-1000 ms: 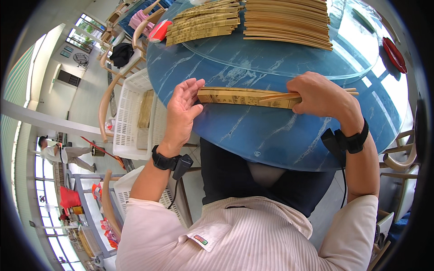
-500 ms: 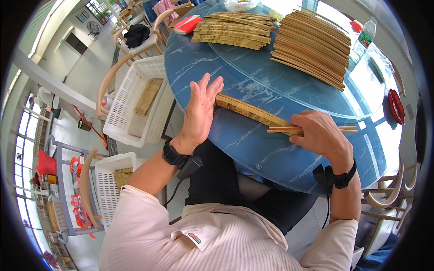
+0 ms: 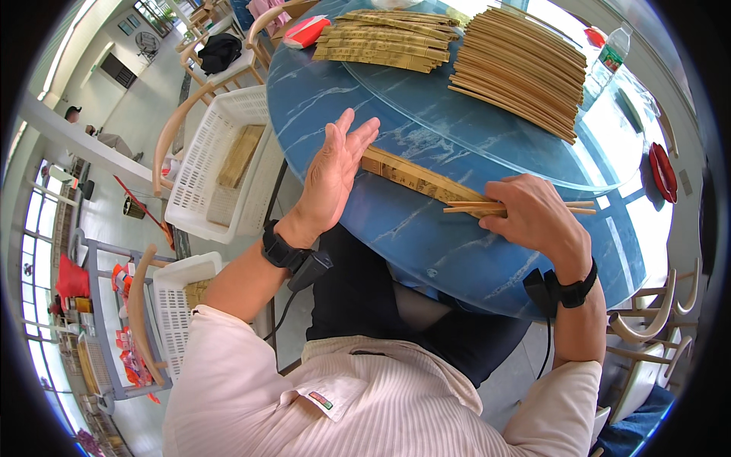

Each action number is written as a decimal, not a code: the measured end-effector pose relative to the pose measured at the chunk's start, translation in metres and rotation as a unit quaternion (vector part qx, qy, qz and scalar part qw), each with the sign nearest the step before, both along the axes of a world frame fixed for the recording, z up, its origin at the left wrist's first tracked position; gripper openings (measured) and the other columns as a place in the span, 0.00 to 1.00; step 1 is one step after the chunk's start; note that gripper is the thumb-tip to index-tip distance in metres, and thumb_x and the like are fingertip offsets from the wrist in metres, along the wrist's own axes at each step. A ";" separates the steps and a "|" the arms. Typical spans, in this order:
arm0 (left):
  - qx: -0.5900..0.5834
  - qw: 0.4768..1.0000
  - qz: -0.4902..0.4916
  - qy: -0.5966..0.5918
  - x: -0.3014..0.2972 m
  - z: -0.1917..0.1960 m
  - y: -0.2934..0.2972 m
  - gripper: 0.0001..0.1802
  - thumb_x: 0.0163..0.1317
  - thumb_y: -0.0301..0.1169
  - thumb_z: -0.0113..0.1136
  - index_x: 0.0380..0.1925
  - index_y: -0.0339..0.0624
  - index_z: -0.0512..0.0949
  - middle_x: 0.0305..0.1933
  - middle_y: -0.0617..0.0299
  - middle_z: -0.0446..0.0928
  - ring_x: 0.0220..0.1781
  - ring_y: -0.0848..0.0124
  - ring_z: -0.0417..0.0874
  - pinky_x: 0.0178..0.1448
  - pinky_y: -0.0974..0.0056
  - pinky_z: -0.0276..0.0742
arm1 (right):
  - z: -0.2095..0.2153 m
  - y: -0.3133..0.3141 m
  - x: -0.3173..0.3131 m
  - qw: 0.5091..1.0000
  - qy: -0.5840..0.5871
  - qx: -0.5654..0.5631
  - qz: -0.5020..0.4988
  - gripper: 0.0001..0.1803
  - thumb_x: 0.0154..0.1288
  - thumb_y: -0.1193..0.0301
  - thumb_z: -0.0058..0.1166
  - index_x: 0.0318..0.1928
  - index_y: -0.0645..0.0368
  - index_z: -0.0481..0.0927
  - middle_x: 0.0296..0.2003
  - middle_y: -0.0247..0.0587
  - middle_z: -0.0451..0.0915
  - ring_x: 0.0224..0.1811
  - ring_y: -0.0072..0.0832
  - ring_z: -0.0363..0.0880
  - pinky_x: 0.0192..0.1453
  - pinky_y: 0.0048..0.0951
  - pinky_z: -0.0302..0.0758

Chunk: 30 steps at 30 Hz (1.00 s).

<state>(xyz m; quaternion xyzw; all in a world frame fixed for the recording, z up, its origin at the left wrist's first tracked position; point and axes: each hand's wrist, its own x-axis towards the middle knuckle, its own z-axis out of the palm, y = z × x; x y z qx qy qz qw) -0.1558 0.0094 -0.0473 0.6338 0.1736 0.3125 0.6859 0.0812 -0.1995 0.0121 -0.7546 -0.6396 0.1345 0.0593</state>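
Note:
My left hand (image 3: 331, 171) is open, fingers stretched out and palm against or just beside the left end of a bundle of long yellow printed paper sleeves (image 3: 417, 177). The bundle lies slantwise over the near part of the blue round table (image 3: 426, 251). Around its right end my right hand (image 3: 537, 209) is closed, with a few thin wooden chopsticks (image 3: 466, 206) in the same grip, sticking out on both sides. Farther off lie a wide pile of chopsticks (image 3: 521, 72) and a pile of yellow sleeves (image 3: 384, 44).
A glass turntable (image 3: 426, 114) carries both piles. A plastic bottle (image 3: 613, 49) and a red dish (image 3: 662, 173) are at the right; a red-and-white packet (image 3: 306, 32) is far left. White baskets (image 3: 186, 202) with yellow bundles stand left of the table, beside wooden chairs (image 3: 161, 145).
The whole view has shifted slightly. Both hands keep nearly the same place on the bundle, the left one still open. A person has come into sight at the far left.

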 end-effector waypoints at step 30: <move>0.126 0.976 0.038 0.172 0.032 0.020 0.123 0.14 0.71 0.32 0.72 0.51 0.38 0.82 0.38 0.64 0.86 0.35 0.76 0.85 0.39 0.69 0.82 | -0.048 0.014 0.006 0.971 0.092 0.214 -0.056 0.12 0.70 0.67 0.64 0.48 0.62 0.84 0.35 0.55 0.87 0.43 0.55 0.85 0.48 0.51 0.80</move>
